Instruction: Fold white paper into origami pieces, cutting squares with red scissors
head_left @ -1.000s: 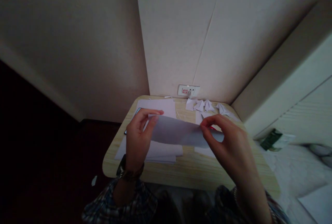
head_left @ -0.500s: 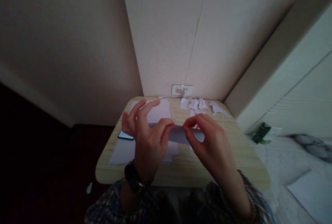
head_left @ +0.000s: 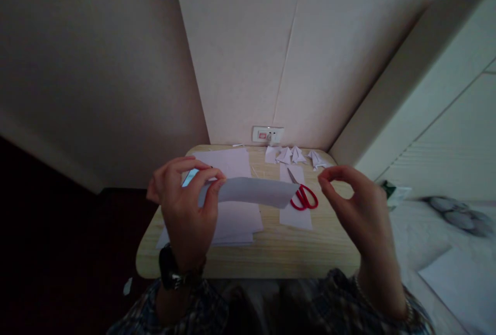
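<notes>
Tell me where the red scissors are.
In the head view, the scissors lie on a small sheet on the table, right of centre, just past the strip that the left hand holds.

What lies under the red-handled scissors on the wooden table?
A small white paper sheet lies under the red-handled scissors. The folded white paper strip in the left hand hides part of the scissors.

A light wood-grain tabletop stands in a dim corner of plain beige walls. Just behind the tabletop, a wall socket sits low. Left of it lies dark floor; to its right, a pale cabinet and a bed.
</notes>
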Demonstrator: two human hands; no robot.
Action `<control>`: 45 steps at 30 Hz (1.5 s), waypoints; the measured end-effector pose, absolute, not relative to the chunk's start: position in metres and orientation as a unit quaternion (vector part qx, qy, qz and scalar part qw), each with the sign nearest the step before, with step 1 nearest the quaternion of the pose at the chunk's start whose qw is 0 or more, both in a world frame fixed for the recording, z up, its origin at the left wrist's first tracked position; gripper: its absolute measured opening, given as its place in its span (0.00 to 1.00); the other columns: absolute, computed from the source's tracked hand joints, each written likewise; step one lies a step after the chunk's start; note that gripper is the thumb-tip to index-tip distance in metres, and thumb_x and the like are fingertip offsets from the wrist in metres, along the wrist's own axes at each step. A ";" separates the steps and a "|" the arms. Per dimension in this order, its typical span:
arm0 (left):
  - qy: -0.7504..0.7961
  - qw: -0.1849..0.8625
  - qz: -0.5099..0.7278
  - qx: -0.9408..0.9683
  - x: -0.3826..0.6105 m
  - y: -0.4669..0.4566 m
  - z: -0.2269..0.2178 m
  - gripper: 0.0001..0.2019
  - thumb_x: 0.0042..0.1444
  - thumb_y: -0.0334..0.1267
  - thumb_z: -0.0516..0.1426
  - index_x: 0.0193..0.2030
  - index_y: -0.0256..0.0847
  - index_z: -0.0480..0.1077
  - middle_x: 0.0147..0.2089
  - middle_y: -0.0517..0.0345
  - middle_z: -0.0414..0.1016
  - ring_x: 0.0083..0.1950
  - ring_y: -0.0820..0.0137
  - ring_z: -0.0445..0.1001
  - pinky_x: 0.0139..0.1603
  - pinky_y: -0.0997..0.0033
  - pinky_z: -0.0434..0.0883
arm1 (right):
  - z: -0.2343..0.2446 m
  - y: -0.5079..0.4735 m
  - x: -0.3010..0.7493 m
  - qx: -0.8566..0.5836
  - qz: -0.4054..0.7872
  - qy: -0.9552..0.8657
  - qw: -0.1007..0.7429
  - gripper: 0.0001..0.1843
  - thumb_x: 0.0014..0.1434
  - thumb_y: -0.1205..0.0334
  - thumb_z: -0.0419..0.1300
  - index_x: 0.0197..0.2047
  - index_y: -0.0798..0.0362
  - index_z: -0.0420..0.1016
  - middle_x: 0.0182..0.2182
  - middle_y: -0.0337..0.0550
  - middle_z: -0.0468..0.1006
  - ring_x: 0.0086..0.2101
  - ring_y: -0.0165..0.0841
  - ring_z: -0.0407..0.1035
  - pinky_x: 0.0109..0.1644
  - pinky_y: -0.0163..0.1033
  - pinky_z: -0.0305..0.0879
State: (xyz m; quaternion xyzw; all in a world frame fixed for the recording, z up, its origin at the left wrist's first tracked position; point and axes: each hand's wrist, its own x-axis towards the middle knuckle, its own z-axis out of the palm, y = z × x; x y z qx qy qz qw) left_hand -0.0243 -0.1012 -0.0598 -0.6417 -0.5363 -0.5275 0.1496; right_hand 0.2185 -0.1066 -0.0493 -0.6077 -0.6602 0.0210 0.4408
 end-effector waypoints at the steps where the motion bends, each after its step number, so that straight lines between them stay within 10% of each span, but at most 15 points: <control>1: -0.545 0.138 -0.526 -0.638 -0.026 -0.102 -0.059 0.04 0.55 0.37 0.59 0.30 0.45 0.73 0.40 0.54 0.70 0.50 0.55 0.67 0.54 0.50 0.60 | -0.050 -0.107 0.220 -0.609 0.037 -0.647 0.457 0.02 0.56 0.64 0.58 0.31 0.51 0.71 0.29 0.42 0.76 0.33 0.37 0.71 0.40 0.44 0.66; 8: -0.546 0.080 -0.549 -0.628 -0.026 -0.107 -0.055 0.04 0.56 0.38 0.59 0.31 0.47 0.73 0.41 0.55 0.70 0.49 0.56 0.69 0.53 0.49 0.62 | -0.048 -0.113 0.193 -0.482 0.218 -0.683 0.504 0.12 0.56 0.60 0.61 0.45 0.50 0.68 0.43 0.44 0.74 0.43 0.37 0.70 0.47 0.45 0.68; 25: -0.458 -0.235 -0.485 -0.707 -0.030 -0.106 -0.064 0.04 0.56 0.35 0.57 0.30 0.44 0.71 0.39 0.57 0.74 0.49 0.62 0.72 0.53 0.60 0.64 | -0.031 -0.119 0.200 -0.539 0.247 -0.562 0.577 0.07 0.57 0.57 0.61 0.29 0.48 0.71 0.23 0.37 0.70 0.24 0.32 0.63 0.22 0.35 0.53; 45: -0.441 -0.108 -0.482 -0.749 -0.009 -0.111 -0.041 0.09 0.56 0.33 0.57 0.45 0.42 0.70 0.46 0.56 0.75 0.51 0.64 0.71 0.54 0.65 0.64 | -0.032 -0.116 0.206 -0.520 0.270 -0.610 0.534 0.07 0.56 0.58 0.62 0.28 0.48 0.72 0.23 0.38 0.71 0.25 0.33 0.64 0.24 0.36 0.53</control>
